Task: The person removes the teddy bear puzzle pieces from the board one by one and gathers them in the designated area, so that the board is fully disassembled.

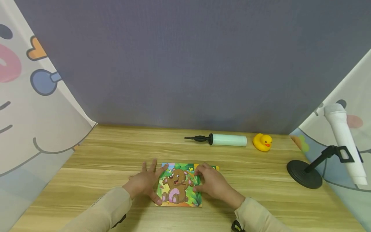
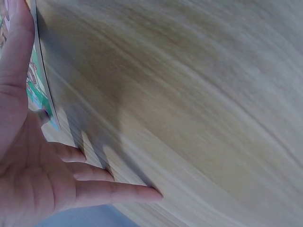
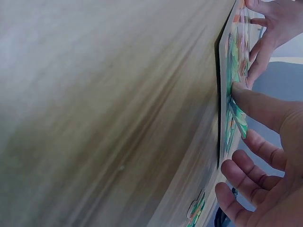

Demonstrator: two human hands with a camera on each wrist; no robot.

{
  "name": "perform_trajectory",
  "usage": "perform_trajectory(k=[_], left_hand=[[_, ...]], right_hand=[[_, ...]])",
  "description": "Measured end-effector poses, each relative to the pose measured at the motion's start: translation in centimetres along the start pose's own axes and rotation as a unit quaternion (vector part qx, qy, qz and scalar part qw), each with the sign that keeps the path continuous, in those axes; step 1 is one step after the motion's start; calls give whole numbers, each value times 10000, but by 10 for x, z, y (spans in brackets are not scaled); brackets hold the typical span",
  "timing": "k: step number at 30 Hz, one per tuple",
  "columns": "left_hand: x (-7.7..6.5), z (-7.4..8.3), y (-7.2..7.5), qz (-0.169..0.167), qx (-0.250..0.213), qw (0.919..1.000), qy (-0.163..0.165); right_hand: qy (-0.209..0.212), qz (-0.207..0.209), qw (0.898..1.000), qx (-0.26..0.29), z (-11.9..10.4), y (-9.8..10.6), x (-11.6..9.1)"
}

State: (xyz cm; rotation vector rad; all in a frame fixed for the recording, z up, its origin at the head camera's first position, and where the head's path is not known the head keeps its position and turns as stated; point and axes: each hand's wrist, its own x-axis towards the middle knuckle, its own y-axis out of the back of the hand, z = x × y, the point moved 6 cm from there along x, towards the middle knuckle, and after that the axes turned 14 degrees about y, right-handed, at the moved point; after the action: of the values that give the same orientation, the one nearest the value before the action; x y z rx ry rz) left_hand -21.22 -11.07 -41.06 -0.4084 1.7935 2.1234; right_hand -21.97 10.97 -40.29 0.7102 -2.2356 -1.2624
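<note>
Bear puzzle [image 1: 175, 186] lay flat on the wooden table [image 1: 116, 151], between the two hands. Left hand [image 1: 145, 182]: grasping nothing, fingers straight and spread, thumb at the near left corner of the puzzle, index finger at the far left. Right hand [image 1: 215, 183]: thumb and index finger pinched a puzzle piece [image 3: 239, 121], tilted up from the picture's surface; the other fingers hung loosely bent.

Handling, judged by eye: light, thin and stiff, probably wood or thick card. Printed face looked smooth, so likely a little slippery. Not very fragile, though unfastened pieces might spill if the puzzle were tipped. Best hold on a piece: opposite edges, between thumb and fingertip; on the whole: outer rim, kept level.

Near the right hand, a second piece [image 3: 196, 211] lay on the table; in the head view that hand covered most of it. It also hid part of the puzzle's right side, so the spot under the tilted piece could not be made out. Both wrist views caught the puzzle at a steep slant; the left one cut it off. By the right sleeve [image 1: 258, 216], a dark item [image 1: 237, 226] was cropped, identity unclear.

Farther out: hand pump [image 1: 229, 140], yellow duck [image 1: 262, 142], white microphone [image 1: 346, 141] on a black stand [image 1: 304, 174].
</note>
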Motion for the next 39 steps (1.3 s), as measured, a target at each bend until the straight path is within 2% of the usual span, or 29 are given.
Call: perform_trajectory(k=[5,16,23,32,39], left_hand=[[-1,0,0,10,-77,10000,-7],[0,-1,0,3,-13,10000,8],[0,-2,-2,-38,17,10000,89],[0,-1,-2,3,-15,10000,20],[1,0,-2,-24,202,9998,49]], right_hand=[[102,2,9989,-468,-1,0,-1],[124,-82,9968,-790,0,4,-2],[313,-164,9976,-597,2,5,-2],[503,-368,9978,-206,6,5,-2],[801,-311,9963,-74,15,12,-3]])
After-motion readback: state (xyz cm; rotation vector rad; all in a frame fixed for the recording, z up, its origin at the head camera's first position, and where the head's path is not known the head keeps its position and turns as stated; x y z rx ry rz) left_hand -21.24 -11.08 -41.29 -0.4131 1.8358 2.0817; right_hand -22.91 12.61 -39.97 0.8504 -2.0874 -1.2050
